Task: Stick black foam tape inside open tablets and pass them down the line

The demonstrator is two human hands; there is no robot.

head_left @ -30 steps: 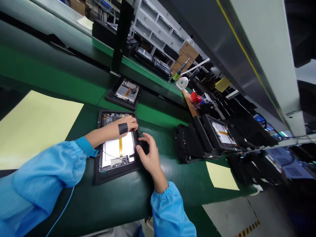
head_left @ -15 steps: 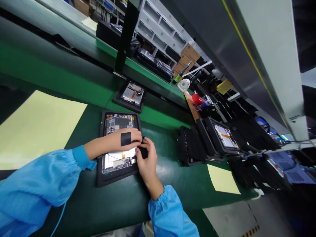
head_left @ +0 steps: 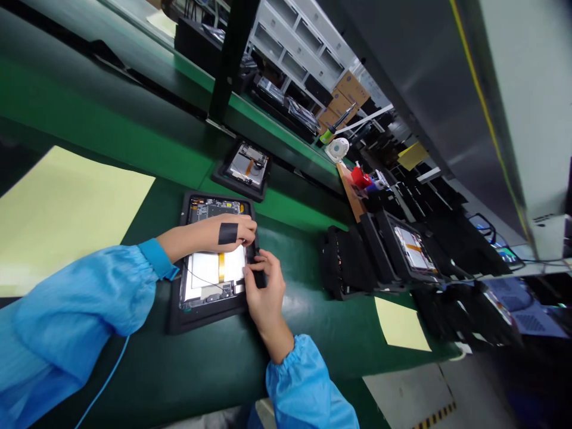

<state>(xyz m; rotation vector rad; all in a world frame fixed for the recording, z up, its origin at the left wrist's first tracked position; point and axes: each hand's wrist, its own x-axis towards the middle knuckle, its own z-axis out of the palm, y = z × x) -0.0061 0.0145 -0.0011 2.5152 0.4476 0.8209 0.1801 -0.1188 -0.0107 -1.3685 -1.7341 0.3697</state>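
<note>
Open tablet flat on the green bench mat, inside a black frame, between a pale yellow sheet and a row of black cases. White panel with an amber strip and a thin wire across it; circuit board at the far end. Left hand lying over the tablet, partly open, black band around the back of it, fingertips curving down at the frame's long edge; any grip there impossible to tell. Right hand curled, fingers pinching that same edge just beside the left. Blue sleeves on both forearms. Farther off: second tablet, third tablet, small white fan, cartons. Printing on the cartons and on a small label too small to read.
</note>
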